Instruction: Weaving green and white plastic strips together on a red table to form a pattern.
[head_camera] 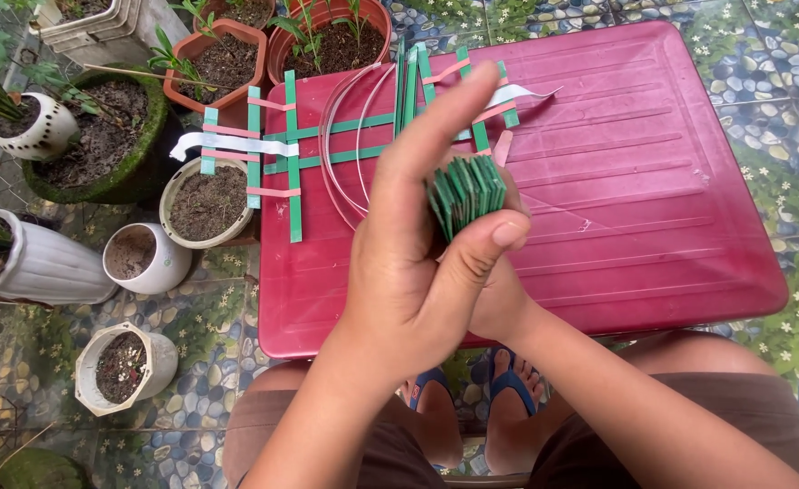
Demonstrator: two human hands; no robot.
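Observation:
My left hand [409, 235] is raised over the red plastic table [635, 181], palm toward me, thumb pressing a bundle of green strips [467, 188] from the front. My right hand [499, 294] sits behind and under the left, mostly hidden, and grips the same bundle from below. The strip ends fan out above my thumb. Longer green strips [406, 86] stick up behind my fingers.
A partly woven lattice of green, pink and white strips [277, 149] lies on the table's left edge, with thin white wire hoops [341, 154] beside it. Several soil-filled pots [207, 201] stand on the pebble-patterned floor at left. My knees and sandalled feet are below.

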